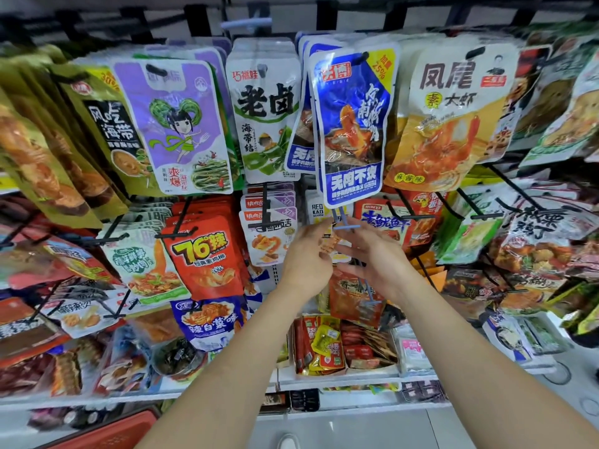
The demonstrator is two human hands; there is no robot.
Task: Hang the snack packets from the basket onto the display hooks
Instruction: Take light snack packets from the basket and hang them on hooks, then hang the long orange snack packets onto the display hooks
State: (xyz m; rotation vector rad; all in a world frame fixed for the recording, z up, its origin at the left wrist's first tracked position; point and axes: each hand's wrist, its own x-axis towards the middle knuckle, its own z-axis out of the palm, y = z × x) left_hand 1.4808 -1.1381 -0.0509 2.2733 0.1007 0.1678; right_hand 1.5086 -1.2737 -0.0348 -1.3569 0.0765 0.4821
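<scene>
Dozens of packets are hanging in rows on the rack in front of you, and you are reaching both bare arms up toward its middle. At the far lower left, the corner of the red basket (120,429) is showing at the frame's bottom edge, well apart from your hands, and what is lying in it is not showing. Above it, a purple packet (175,124) is hanging in the top row, with a red packet (204,254) hanging a row below and a white packet (264,115) hanging just to the right of the purple one. Your left hand (306,260) is hovering under the white packet, palm turned inward, fingers relaxed and pointing up, gripping nothing. Its fingertips are reaching close to the tip of a pale blue hook (346,227), which is sticking out bare between your two hands. Directly above that hook, a blue packet (351,124) is hanging in the top row, its lower edge sitting just over the hook's wires. Your right hand (381,267) is hovering just below and right of the hook tip, fingers spread loosely toward the left hand, also released and carrying nothing. Farther right, a cream packet (453,118) is hanging beside the blue one.
</scene>
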